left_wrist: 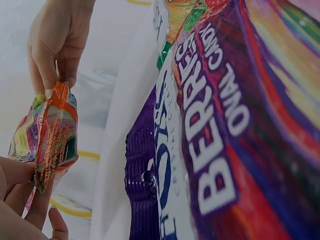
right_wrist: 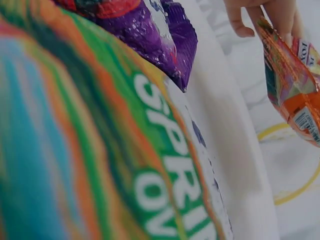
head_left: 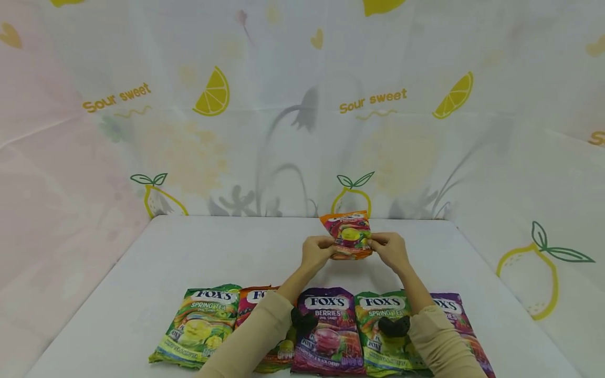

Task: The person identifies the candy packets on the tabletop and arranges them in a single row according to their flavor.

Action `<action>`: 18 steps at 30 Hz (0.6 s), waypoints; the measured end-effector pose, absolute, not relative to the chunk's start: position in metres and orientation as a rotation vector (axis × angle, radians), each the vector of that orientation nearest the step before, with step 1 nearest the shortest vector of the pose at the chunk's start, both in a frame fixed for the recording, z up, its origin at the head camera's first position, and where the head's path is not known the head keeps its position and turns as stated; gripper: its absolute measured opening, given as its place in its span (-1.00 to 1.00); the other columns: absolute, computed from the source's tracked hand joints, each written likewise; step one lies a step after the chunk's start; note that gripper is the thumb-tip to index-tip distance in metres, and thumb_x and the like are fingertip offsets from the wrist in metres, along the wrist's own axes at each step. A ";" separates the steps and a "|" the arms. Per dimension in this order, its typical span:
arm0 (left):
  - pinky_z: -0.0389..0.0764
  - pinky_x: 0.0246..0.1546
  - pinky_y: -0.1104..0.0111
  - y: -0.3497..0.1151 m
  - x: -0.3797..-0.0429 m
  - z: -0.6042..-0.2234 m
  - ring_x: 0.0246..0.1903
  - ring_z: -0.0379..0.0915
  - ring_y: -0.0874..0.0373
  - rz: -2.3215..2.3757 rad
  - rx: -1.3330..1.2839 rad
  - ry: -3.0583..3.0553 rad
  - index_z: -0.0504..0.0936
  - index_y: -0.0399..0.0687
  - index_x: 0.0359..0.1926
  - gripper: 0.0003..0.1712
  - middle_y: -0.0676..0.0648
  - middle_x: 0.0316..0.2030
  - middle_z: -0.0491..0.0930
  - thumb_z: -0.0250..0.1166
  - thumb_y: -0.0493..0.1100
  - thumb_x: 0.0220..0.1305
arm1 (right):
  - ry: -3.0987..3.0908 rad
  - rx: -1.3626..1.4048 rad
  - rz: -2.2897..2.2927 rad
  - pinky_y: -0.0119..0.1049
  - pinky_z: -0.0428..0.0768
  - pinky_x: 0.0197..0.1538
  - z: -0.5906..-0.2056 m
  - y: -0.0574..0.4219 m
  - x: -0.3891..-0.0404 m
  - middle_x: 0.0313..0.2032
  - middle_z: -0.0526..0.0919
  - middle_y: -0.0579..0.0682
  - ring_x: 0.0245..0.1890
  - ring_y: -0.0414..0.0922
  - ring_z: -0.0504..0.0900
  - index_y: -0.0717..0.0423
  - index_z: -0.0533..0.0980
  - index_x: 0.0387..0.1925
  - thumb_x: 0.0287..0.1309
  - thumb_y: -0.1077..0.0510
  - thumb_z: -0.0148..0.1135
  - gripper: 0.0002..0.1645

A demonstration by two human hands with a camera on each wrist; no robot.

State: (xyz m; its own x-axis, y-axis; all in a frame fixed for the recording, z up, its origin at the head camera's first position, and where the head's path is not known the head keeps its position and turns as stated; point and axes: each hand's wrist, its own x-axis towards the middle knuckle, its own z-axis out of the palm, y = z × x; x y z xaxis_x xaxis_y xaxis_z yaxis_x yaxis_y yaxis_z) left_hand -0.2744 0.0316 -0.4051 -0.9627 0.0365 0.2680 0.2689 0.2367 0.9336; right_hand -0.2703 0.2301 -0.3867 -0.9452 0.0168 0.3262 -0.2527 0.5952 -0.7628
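An orange FOX'S candy bag (head_left: 351, 234) is held up over the back part of the table, its printed front turned to the head camera. My left hand (head_left: 316, 253) pinches its left edge near the bottom, and my right hand (head_left: 392, 251) pinches the right edge. In the left wrist view the same candy bag (left_wrist: 55, 130) shows edge-on between the fingers of both hands. Its orange back with a barcode turns up in the right wrist view, where the candy bag (right_wrist: 295, 95) hangs below a hand's fingers.
Along the near side of the white table (head_left: 227, 247) lies a row of candy bags: a green Spring Tea bag (head_left: 200, 325), a partly covered orange bag (head_left: 248, 302), a purple Berries bag (head_left: 328, 333), another green bag (head_left: 383, 304) and a purple one (head_left: 451, 310). My forearms pass over them. A printed cloth (head_left: 293, 157) hangs behind.
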 end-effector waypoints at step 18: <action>0.56 -0.37 0.42 0.055 -0.281 -0.403 -0.36 0.62 0.02 -1.777 -0.297 -2.296 0.71 -0.37 -0.33 -0.79 -0.23 -0.40 0.69 0.31 -0.45 -0.11 | -2.513 0.169 1.256 -0.48 0.50 -0.40 -0.384 0.251 -0.272 -0.25 0.64 0.38 -0.37 0.01 0.65 0.50 0.58 -0.20 0.11 0.36 0.20 -0.75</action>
State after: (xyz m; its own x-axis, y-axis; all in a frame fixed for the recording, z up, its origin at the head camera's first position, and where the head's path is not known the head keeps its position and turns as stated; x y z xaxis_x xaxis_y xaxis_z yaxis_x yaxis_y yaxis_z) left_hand -0.2811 0.0550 -0.4030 -0.9547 0.0234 0.2967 0.2931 0.2473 0.9236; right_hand -0.2725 0.2508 -0.3844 -0.9400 0.0386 0.3390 -0.2479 0.6054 -0.7563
